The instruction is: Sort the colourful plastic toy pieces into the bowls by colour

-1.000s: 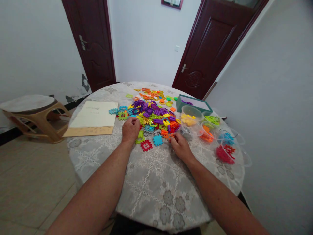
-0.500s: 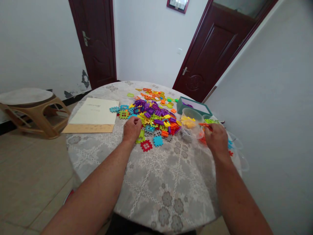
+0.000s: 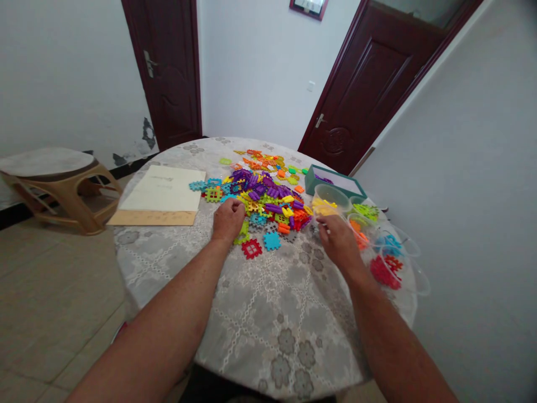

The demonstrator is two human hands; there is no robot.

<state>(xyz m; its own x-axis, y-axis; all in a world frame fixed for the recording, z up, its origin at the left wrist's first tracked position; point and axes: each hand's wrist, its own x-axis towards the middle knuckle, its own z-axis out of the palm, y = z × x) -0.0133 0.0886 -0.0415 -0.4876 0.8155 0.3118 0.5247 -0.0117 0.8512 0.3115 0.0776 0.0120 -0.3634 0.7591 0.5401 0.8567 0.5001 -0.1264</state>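
My left hand (image 3: 229, 219) rests at the near left edge of a pile of colourful plastic building pieces (image 3: 268, 193). Its fingers are curled closed, and whatever they may hold is hidden. Close by lie a red square piece (image 3: 251, 248) and a light blue square piece (image 3: 272, 241). My right hand (image 3: 339, 238) is over the table to the right of the pile, fingers loosely bent and a little apart, with no piece visible in them. Just behind it stands a clear bowl of yellow pieces (image 3: 325, 207); orange pieces (image 3: 359, 234) show in a bowl beside it.
More clear bowls hold green pieces (image 3: 364, 212), blue pieces (image 3: 390, 244) and red pieces (image 3: 385, 271) along the right edge. A green box (image 3: 333, 180) stands behind them. Cream paper (image 3: 161, 187) lies at the left. A stool (image 3: 62, 184) stands beyond the table.
My right hand has moved left from the orange bowl toward the pile. The orange piece in its fingers is no longer seen there. The left hand stays in place.
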